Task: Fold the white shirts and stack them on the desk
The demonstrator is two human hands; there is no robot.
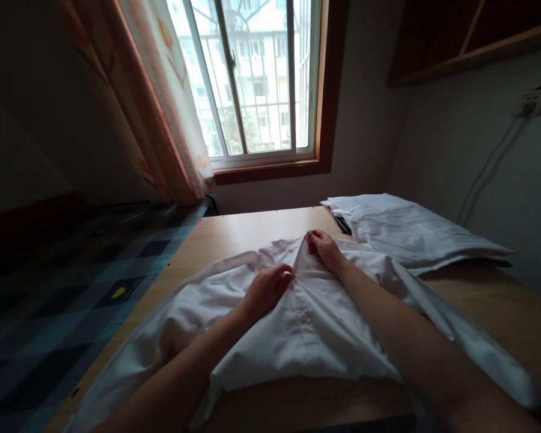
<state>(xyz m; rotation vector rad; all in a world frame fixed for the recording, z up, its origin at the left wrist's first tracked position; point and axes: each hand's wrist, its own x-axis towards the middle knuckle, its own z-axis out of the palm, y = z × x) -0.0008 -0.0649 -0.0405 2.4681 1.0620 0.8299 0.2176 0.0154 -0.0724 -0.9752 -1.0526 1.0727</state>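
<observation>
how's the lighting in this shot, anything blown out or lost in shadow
Head view: the brown-framed sliding window is overexposed, the pale building outside washed out; head view: the dark blue checked cloth and brown wooden wall shelf are heavily shadowed; head view: the white fabric shirt is dim, yet its buttons show.

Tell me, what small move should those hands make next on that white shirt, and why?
Perhaps slide the left hand along the raised front edge toward the right hand. Both seem to pinch the white shirt, the right farther from the wearer, with cloth drawn up between them, so that edge looks easy to follow.
</observation>
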